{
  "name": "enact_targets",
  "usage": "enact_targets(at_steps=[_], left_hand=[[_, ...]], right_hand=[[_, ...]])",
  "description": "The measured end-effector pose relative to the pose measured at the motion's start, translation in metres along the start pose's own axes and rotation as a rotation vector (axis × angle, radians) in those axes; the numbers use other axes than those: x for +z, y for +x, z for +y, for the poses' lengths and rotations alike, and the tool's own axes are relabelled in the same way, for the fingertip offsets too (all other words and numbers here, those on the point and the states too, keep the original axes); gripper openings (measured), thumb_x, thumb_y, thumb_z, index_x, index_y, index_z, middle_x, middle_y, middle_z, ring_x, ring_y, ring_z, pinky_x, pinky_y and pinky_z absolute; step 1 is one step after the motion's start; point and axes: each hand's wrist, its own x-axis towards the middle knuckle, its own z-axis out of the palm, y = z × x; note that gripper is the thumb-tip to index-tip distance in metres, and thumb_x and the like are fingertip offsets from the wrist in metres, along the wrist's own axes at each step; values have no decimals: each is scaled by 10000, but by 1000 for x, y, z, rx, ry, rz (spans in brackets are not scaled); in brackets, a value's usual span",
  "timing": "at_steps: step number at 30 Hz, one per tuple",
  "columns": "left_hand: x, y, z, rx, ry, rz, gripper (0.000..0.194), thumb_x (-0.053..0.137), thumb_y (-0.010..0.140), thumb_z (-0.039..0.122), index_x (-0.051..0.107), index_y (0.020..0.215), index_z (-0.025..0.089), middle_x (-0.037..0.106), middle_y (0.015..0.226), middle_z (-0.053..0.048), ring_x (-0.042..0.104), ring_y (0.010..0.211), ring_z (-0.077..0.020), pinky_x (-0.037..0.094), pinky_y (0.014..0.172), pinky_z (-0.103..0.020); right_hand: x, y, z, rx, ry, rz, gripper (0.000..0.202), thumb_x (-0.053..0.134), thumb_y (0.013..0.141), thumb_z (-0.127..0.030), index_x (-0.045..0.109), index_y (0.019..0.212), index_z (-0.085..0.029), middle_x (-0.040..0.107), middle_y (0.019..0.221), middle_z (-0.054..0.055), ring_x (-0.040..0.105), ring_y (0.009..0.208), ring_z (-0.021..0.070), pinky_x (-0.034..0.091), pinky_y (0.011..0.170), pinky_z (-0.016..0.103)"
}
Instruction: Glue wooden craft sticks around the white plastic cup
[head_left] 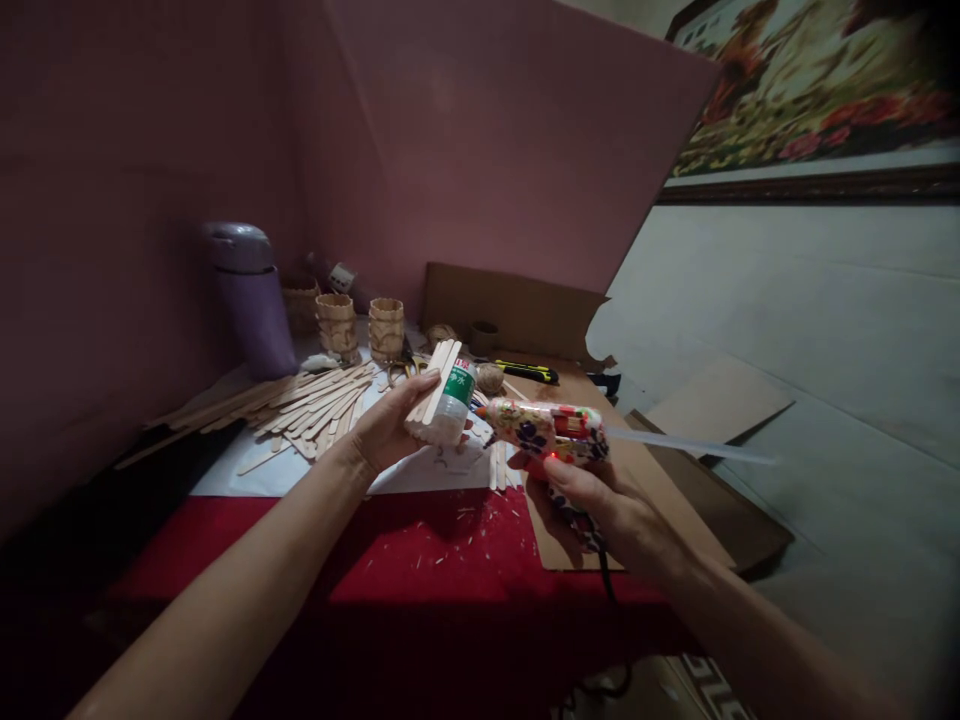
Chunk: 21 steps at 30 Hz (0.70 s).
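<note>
My left hand [391, 420] is closed around a clear plastic bottle [451, 415] with a green label. Several pale craft sticks [440, 375] stand side by side against the bottle's near left side. In my right hand [600, 500] is a flower-patterned hot glue gun [540, 428], its small red light lit. The nozzle points left at the bottle, a short gap away. From the gun's back end a long clear glue stick [690, 443] juts out to the right. My left fingers are partly hidden behind the bottle.
Loose craft sticks [319, 405] lie fanned on white paper at the left. Behind them stand a purple flask [251, 310] and stick-covered cups [386, 330]. A yellow and black utility knife [527, 372], a twine ball [490, 378] and scissors [401, 372] lie further back. Cardboard [652, 500] covers the right side.
</note>
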Motion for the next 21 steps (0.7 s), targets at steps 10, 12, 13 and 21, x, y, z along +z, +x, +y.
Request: enact_targets(at_steps=[10, 12, 13, 21], left_hand=[[2, 3, -9, -24, 50, 66, 201, 646, 857, 207, 745, 1004, 112, 776, 944, -120, 734, 717, -215, 607, 672, -324], [2, 4, -10, -33, 56, 48, 204, 641, 862, 221, 748, 991, 105, 776, 929, -129, 730, 702, -217, 602, 677, -329], [2, 3, -10, -33, 55, 51, 195, 640, 863, 221, 750, 977, 107, 777, 912, -126, 725, 687, -211, 598, 673, -325], [5, 0, -9, -62, 63, 31, 177, 658, 866, 245, 739, 960, 120, 767, 855, -107, 694, 639, -176, 573, 630, -283]], right_hand=[[10, 9, 4, 9, -152, 11, 387, 662, 878, -545, 461, 757, -237, 351, 585, -78, 279, 485, 83, 225, 412, 235], [11, 10, 2, 15, -173, -7, 379, 649, 893, -530, 449, 751, -241, 348, 591, -74, 278, 491, 87, 217, 411, 239], [12, 11, 2, 18, -185, -14, 385, 646, 897, -526, 438, 741, -243, 344, 588, -73, 279, 491, 88, 214, 411, 241], [13, 15, 2, 29, -236, -2, 362, 627, 908, -549, 503, 808, -225, 380, 642, -56, 309, 546, 93, 267, 465, 234]])
